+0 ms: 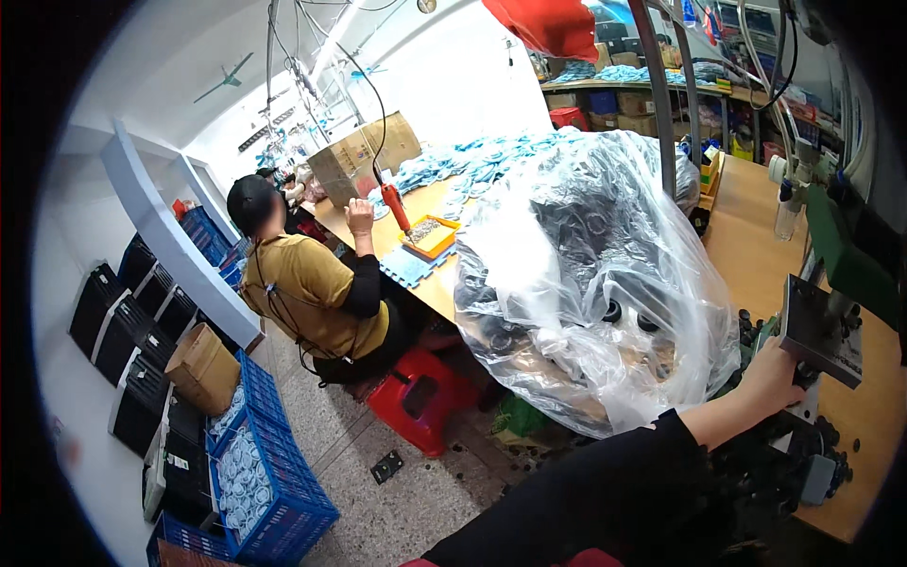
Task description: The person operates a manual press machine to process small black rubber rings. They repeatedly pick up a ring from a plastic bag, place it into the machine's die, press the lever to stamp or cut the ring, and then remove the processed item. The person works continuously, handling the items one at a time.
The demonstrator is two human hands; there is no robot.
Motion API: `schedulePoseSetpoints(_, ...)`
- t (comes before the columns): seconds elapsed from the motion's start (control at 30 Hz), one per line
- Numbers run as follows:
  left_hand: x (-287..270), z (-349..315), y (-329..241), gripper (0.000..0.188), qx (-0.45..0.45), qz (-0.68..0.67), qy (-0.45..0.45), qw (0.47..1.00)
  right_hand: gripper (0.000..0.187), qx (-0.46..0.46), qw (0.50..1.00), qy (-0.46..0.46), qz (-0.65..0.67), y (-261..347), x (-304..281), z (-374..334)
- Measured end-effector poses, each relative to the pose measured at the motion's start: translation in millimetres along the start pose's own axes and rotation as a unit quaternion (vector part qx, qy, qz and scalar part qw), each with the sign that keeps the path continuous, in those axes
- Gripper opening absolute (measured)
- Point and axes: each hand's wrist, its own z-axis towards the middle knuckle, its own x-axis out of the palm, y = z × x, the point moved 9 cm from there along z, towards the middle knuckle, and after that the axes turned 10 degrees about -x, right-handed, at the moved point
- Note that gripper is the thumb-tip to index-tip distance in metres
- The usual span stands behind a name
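My left hand [763, 380], in a black sleeve, reaches in from the lower edge to a bench press at the right. Its fingers look closed just under the press's dark metal plate [824, 331]. A small dark piece [805, 375] shows at the fingertips, but the plate hides most of it. Above the plate is the green press body [855, 255]. Small black round parts [831, 454] lie scattered beside and below the hand, near a grey block [817, 479]. My right hand is out of view.
A large clear plastic bag [605, 283] of dark parts bulges beside my forearm. Beyond it, a co-worker in a yellow shirt [307, 293] sits on a red stool [420, 397] near a hanging red screwdriver [394, 208] and yellow tray [433, 236]. Blue crates [283, 491] stand at left.
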Motion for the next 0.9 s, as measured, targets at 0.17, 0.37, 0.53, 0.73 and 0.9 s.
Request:
schedulePoseSetpoints(0.17,12.5,1.8,-9.8,0.062,-0.005,0.001,0.026,1.000,0.039,-0.083,0.994,-0.073,-0.013,40.8,-18.2,33.7)
schedulePoseSetpoints(0.37,-23.0,-14.1,-12.3,0.045,0.071,0.098,-0.052,0.991,0.042,-0.059,0.997,-0.053,0.004,42.0,5.6,58.4)
schedulePoseSetpoints(0.53,-16.3,-22.6,-22.4,0.047,0.008,0.106,-0.019,0.994,0.044,-0.088,0.994,-0.057,-0.009,67.5,-18.5,85.3)
schedulePoseSetpoints(0.73,-59.7,-63.0,-4.9,0.049,-0.064,0.111,-0.015,0.992,0.047,-0.149,0.981,-0.022,-0.122,74.0,11.9,130.8)
schedulePoseSetpoints(0.9,-104.4,-91.4,26.2,0.025,-0.142,0.080,-0.001,0.987,0.048,-0.152,0.971,0.018,-0.182,94.8,45.2,154.9)
